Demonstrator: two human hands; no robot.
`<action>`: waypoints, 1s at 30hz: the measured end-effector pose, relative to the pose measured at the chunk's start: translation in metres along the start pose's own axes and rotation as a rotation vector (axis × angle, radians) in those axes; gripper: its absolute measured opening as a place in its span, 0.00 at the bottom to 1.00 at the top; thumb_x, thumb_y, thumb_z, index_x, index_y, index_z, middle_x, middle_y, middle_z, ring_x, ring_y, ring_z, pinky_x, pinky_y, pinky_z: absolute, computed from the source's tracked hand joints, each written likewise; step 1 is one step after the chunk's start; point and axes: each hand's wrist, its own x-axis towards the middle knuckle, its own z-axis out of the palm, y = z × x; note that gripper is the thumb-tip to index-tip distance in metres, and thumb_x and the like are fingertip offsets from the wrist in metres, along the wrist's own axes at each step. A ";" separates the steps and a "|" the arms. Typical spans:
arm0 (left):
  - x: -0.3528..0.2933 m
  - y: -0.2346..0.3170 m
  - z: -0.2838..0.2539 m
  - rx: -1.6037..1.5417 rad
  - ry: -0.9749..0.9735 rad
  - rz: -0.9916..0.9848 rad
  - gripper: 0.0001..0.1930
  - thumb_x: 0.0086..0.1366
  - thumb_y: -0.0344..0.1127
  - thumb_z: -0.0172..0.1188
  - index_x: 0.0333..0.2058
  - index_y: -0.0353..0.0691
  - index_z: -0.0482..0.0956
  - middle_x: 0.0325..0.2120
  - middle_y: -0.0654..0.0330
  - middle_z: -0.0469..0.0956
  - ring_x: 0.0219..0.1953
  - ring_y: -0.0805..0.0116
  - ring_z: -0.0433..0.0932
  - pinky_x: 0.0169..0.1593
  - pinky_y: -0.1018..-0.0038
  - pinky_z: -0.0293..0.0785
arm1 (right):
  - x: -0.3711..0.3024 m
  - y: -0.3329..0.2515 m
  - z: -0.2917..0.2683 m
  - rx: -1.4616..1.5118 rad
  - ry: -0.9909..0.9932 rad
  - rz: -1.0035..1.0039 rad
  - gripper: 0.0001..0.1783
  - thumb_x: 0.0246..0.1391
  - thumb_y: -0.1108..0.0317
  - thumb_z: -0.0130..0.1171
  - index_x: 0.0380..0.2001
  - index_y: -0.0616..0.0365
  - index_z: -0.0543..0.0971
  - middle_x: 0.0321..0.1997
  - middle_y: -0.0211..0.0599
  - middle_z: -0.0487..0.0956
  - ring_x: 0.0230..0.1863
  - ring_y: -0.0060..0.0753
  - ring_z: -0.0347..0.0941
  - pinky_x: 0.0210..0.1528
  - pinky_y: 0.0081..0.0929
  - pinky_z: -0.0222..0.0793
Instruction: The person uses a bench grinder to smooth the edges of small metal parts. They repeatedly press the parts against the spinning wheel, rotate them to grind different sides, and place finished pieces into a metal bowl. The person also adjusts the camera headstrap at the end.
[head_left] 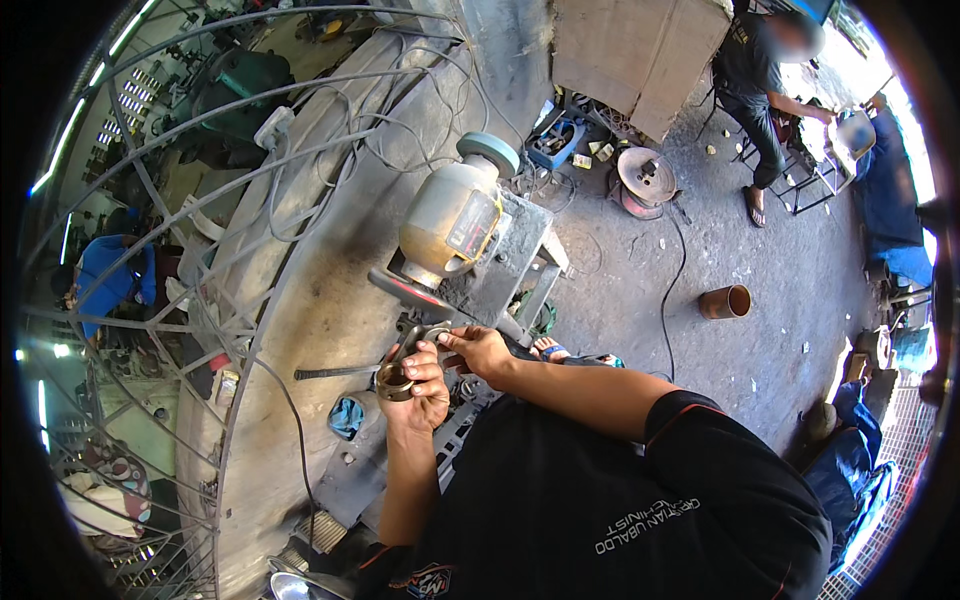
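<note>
Just in front of the near wheel of a bench grinder point(450, 225), my two hands hold a metal connecting rod point(393, 382). My left hand point(425, 392) wraps its fingers round the rod, with the large ring end showing by the palm. From the right, my right hand point(480, 352) pinches the far end of the rod between thumb and fingers. The reddish-rimmed grinding wheel point(410, 291) is a short way beyond the rod, apart from it. Part of the rod is hidden behind my fingers.
A metal bar point(335, 373) lies left of my hands, above a blue cloth point(346, 418). Bent metal grillwork point(150, 325) runs along the left. On the floor stand a rusty pipe piece point(725, 302), a cable reel point(646, 178) and a blue toolbox point(556, 143). Another person point(760, 90) sits far right.
</note>
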 end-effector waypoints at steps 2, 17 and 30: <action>0.003 -0.001 0.001 0.014 0.021 0.006 0.16 0.70 0.41 0.52 0.46 0.33 0.65 0.29 0.61 0.77 0.32 0.67 0.81 0.32 0.71 0.80 | 0.000 -0.001 0.000 0.011 -0.005 0.000 0.21 0.59 0.57 0.66 0.48 0.60 0.79 0.40 0.33 0.84 0.30 0.26 0.80 0.30 0.24 0.72; 0.021 -0.015 -0.013 0.032 0.012 0.009 0.16 0.69 0.40 0.54 0.46 0.33 0.66 0.30 0.61 0.77 0.34 0.68 0.81 0.32 0.73 0.80 | 0.011 0.012 -0.016 0.091 -0.005 -0.034 0.18 0.60 0.58 0.64 0.47 0.61 0.79 0.37 0.33 0.85 0.29 0.24 0.79 0.27 0.23 0.68; 0.024 -0.018 -0.015 0.007 0.021 0.043 0.16 0.69 0.40 0.55 0.46 0.33 0.67 0.30 0.62 0.78 0.33 0.69 0.81 0.33 0.74 0.79 | 0.010 0.007 -0.011 0.140 0.033 0.010 0.19 0.60 0.57 0.65 0.47 0.59 0.78 0.39 0.34 0.83 0.32 0.26 0.80 0.30 0.24 0.70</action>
